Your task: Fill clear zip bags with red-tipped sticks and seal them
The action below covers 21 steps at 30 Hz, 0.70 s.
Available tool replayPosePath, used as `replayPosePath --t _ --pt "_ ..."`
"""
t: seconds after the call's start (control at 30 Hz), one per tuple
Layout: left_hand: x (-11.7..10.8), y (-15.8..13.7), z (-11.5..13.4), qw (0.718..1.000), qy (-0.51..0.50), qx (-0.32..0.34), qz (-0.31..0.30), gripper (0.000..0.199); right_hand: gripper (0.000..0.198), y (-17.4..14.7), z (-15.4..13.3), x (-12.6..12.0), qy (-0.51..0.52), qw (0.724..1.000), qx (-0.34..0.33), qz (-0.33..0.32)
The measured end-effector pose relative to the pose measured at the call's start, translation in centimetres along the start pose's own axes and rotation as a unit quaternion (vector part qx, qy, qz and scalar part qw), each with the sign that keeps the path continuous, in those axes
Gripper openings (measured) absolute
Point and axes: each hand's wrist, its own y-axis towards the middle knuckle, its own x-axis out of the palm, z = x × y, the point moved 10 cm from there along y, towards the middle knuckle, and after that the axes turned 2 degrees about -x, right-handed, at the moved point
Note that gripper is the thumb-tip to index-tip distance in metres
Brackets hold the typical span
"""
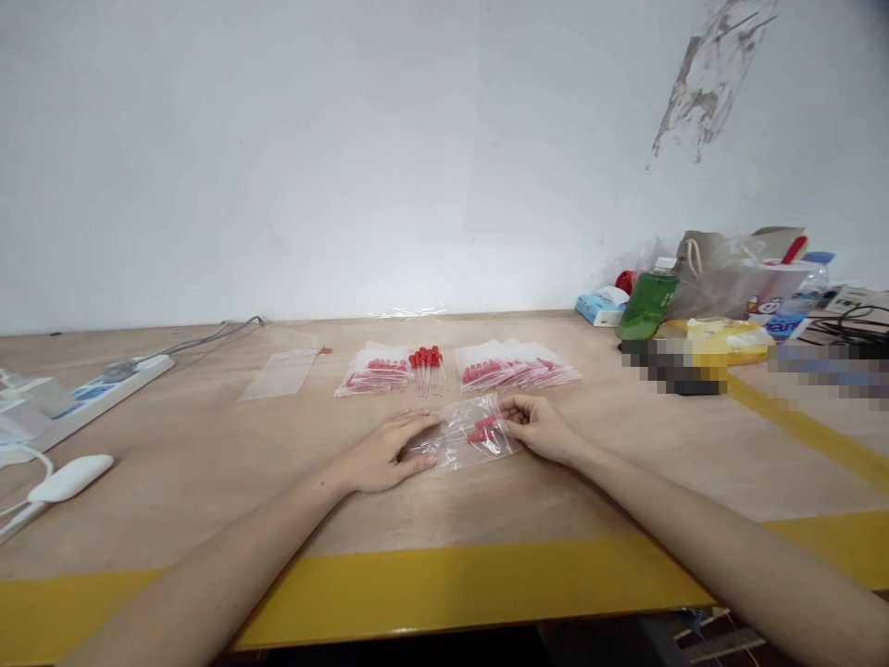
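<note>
A clear plastic zip bag (455, 454) lies on the table between my hands. Inside it are a few thin metal pieces with red handles (479, 435), their red ends toward the right; their exact kind is hard to make out. My right hand (538, 426) pinches the bag's right edge, fingers closed. At the left end, my left hand (385, 454) rests on the table with thumb and fingers apart, touching the bag. Just beyond the bag lies a loose bunch of the same red-handled metal pieces (427, 359).
Filled bags are stacked left (375, 371) and right (514, 366) of the bunch. Flat clear bags (281, 373) lie farther left. A power strip (90, 408) and white cable plug (80, 477) occupy the left side. A green bottle (649, 301) and a tissue pack (601, 308) stand back right.
</note>
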Motion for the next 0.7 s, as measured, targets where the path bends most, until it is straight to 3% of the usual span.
replayPosePath --t 0.1,0.3,0.4,0.53,0.6,0.7 --pt "0.0 0.0 0.1 1.0 -0.005 0.004 0.002 0.052 0.024 0.1 0.2 0.0 0.006 0.999 0.011 0.031" --pt "0.2 -0.1 -0.3 1.0 -0.008 0.006 0.001 0.048 0.025 -0.6 -0.8 1.9 -0.012 0.992 -0.023 -0.124" --pt "0.6 0.0 -0.3 1.0 -0.011 0.02 -0.008 0.046 0.023 0.3 -1.3 -0.2 -0.057 0.995 -0.036 -0.069" --pt "0.9 0.2 -0.5 1.0 -0.007 0.024 -0.02 0.046 0.016 2.5 -4.1 -3.3 -0.199 0.97 -0.088 0.105" --pt "1.0 0.2 -0.5 0.999 -0.002 0.018 -0.029 0.045 0.015 4.1 -5.6 -2.8 -0.253 0.951 -0.105 0.146" --pt "0.5 0.0 -0.5 1.0 0.008 -0.006 -0.019 0.041 0.016 7.4 -6.0 1.2 -0.309 0.943 -0.085 0.092"
